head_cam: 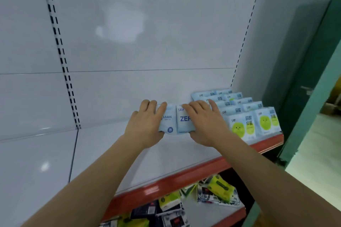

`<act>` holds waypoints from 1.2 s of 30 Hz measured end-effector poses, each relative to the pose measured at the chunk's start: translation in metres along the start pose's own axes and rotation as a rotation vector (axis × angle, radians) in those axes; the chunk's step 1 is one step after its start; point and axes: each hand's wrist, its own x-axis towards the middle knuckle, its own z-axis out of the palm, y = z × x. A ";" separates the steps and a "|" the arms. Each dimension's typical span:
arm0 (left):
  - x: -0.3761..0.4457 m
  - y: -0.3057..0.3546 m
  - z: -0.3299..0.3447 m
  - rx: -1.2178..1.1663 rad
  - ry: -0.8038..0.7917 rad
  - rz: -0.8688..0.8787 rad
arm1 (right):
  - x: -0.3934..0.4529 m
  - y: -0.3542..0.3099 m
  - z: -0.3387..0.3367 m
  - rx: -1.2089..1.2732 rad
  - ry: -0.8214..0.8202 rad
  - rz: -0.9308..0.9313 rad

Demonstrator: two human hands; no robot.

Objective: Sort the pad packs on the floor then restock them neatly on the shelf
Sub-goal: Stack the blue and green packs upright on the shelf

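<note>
Backdrop: white shelf back panel fills the upper frame, with a dashed slotted upright (60,55) running down the left and a thinner one toward the upper right
Shelf: white shelf (103,153) with a red front edge slanting from lower centre up to the right
Blue packs: two pale blue packs (177,119) stand side by side at centre frame, touching each other; one reads LEAKS, the other shows ZER
Left hand: my left hand (145,125) wraps the LEAKS pack from its left side, fingers curled over the top edge, thumb tucked beneath
Right hand: my right hand (204,121) grasps the other pack from the right, fingers lying over its top and covering the end of the word, thumb under the lower edge
Green packs: rows of packs with green round faces (251,121) stand at right of centre, just beside my right hand, stepping back toward the panel; the front ones sit at the red edge
Contact: I cannot tell whether the blue packs rest on the shelf or are held just above it
Lower shelf: a jumble of yellow-green and dark packs (215,191) lies at the bottom centre of the frame, under the red edge
Right edge: green wall (313,72) with a pale floor below it
</note>
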 end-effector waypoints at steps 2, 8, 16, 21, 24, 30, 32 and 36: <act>0.012 -0.001 0.012 -0.011 -0.057 -0.020 | 0.018 0.008 0.010 0.002 -0.086 -0.038; 0.049 -0.011 0.035 -0.084 -0.166 -0.130 | 0.073 0.033 0.044 0.084 -0.170 -0.140; 0.070 -0.005 0.051 -0.207 -0.292 -0.245 | 0.109 0.038 0.074 0.036 -0.306 -0.232; 0.066 -0.004 0.052 -0.230 -0.268 -0.266 | 0.117 0.042 0.071 0.080 -0.343 -0.272; 0.058 -0.015 0.050 -0.248 -0.275 -0.299 | 0.122 0.041 0.061 0.142 -0.302 -0.339; 0.053 -0.030 0.033 -0.307 -0.292 -0.316 | 0.123 0.014 0.060 0.148 -0.153 -0.505; 0.053 -0.033 0.026 -0.355 -0.250 -0.325 | 0.125 0.013 0.057 0.222 -0.113 -0.471; 0.055 -0.047 0.010 -0.733 -0.005 -0.522 | 0.133 0.018 0.039 0.579 -0.135 -0.299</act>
